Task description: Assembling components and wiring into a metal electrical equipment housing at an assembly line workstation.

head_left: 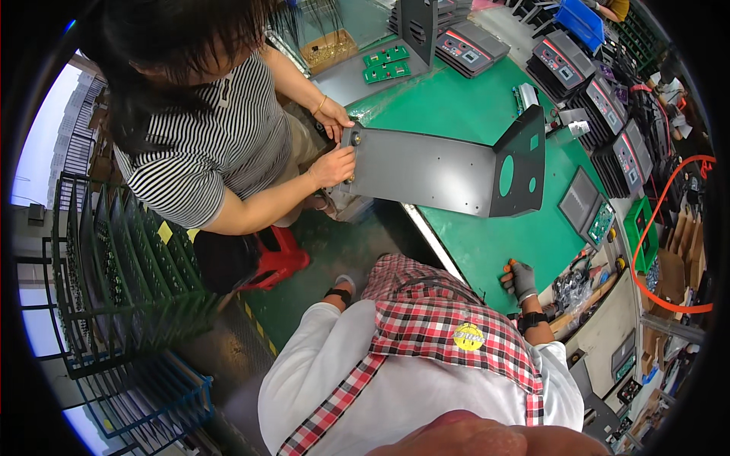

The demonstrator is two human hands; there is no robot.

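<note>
My right hand (520, 280), in a grey glove with the fingertips bare, rests near the front edge of the green table (471, 262). Its fingers are loosely bent and apart, and I see nothing in them. My left hand (345, 283) hangs low beside my checked apron (449, 319), its fingers mostly hidden. Ahead of me, a co-worker in a striped shirt holds a bent dark grey metal panel (426, 169) by its left end with both hands. The panel's upturned right end has round and square cut-outs and lies over the table.
Grey device covers with control panels (566, 61) are stacked along the far right. A cover with a green circuit board (601, 223) lies on the table's right side. An orange hose (642, 281) curves at right. A red stool (277, 261) and a black rack (129, 266) stand at left.
</note>
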